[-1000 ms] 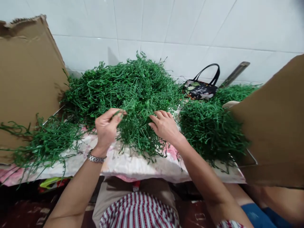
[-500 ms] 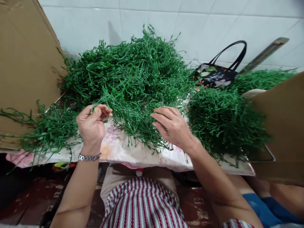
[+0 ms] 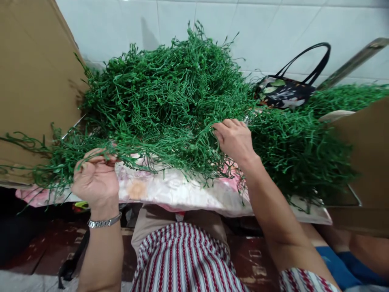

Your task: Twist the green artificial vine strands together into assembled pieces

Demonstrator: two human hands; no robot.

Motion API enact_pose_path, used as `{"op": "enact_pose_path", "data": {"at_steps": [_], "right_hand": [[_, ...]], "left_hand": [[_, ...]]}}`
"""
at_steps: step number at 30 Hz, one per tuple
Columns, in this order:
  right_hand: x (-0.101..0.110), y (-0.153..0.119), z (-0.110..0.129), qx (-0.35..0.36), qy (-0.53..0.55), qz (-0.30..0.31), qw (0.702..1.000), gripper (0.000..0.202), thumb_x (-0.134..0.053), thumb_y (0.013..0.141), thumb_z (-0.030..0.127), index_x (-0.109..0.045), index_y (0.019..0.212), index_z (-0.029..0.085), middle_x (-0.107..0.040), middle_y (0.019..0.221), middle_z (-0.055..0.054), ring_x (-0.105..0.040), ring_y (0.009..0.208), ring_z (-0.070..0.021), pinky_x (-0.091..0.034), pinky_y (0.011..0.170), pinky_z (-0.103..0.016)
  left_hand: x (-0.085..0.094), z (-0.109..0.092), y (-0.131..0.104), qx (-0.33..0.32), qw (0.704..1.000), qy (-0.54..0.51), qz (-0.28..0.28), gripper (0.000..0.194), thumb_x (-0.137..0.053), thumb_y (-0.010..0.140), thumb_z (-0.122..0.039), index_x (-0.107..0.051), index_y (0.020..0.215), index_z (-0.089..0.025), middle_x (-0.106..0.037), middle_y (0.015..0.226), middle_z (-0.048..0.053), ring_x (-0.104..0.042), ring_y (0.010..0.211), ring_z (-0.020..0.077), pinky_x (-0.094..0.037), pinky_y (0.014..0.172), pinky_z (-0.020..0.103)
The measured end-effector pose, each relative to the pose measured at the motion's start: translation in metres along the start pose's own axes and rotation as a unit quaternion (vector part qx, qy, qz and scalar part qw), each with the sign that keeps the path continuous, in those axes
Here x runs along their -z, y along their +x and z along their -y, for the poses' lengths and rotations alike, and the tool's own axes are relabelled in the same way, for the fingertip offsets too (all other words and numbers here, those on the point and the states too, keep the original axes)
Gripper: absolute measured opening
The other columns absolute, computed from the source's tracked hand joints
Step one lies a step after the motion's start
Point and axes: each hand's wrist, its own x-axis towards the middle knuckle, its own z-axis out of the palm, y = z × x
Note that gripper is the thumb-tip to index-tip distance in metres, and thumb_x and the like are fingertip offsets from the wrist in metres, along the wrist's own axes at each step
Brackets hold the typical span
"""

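A large tangled heap of thin green stems point(image 3: 164, 85) lies on a flowered cloth point(image 3: 170, 190). My left hand point(image 3: 96, 176), palm up below a silver band, has its fingers curled round a few green stems at the heap's lower left. Farther right, my right hand point(image 3: 234, 138) is palm down at the heap's near right side, fingertips pinched on green stems. Strands stretch across the cloth between both hands. Another dark green pile point(image 3: 298, 158) lies to the right of my right hand.
Cardboard point(image 3: 33, 81) stands at the left, and more cardboard point(image 3: 370, 162) at the right. A black flowered handbag point(image 3: 284, 93) rests behind the right pile, beside a slanted bar point(image 3: 355, 63). Another person's blue-clothed leg point(image 3: 340, 263) shows at lower right.
My left hand has moved left and toward me, its palm turning up. My right hand has moved right and away from me, closing on stems. Strands now stretch between them.
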Motion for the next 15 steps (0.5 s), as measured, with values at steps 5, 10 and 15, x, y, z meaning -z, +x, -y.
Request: {"op": "enact_pose_path", "data": {"at_steps": [5,10,15], "right_hand": [[-0.014,-0.005,0.004,0.011,0.083,0.019,0.996,0.024,-0.044,0.09,0.024,-0.065,0.098,0.018,-0.062,0.084,-0.007,-0.053,0.079,-0.0206,-0.038,0.071,-0.031],[-0.013,-0.013,0.003,0.031,0.177,-0.05,0.982,0.023,-0.044,0.089,0.022,-0.064,0.099,0.017,-0.063,0.086,-0.008,-0.056,0.081,-0.0204,-0.046,0.076,-0.034],[-0.006,-0.021,0.005,0.03,0.263,-0.127,0.956,0.018,-0.05,0.085,0.017,-0.064,0.096,0.018,-0.064,0.093,-0.008,-0.06,0.088,-0.02,-0.051,0.079,-0.034]], "left_hand": [[0.003,0.022,-0.016,0.117,0.983,0.135,0.041,0.015,-0.056,0.069,-0.03,-0.056,0.07,-0.015,-0.059,0.075,0.004,-0.056,0.057,0.0139,-0.049,0.056,0.032],[0.008,0.024,-0.031,0.074,0.961,0.265,-0.012,0.015,-0.061,0.071,-0.028,-0.054,0.071,-0.016,-0.05,0.065,-0.002,-0.046,0.057,0.0107,-0.042,0.061,0.027],[-0.003,0.006,-0.036,-0.208,0.853,0.479,0.013,0.014,-0.063,0.071,-0.027,-0.053,0.07,-0.017,-0.048,0.076,0.003,-0.048,0.075,0.0168,-0.04,0.071,0.032]]}}
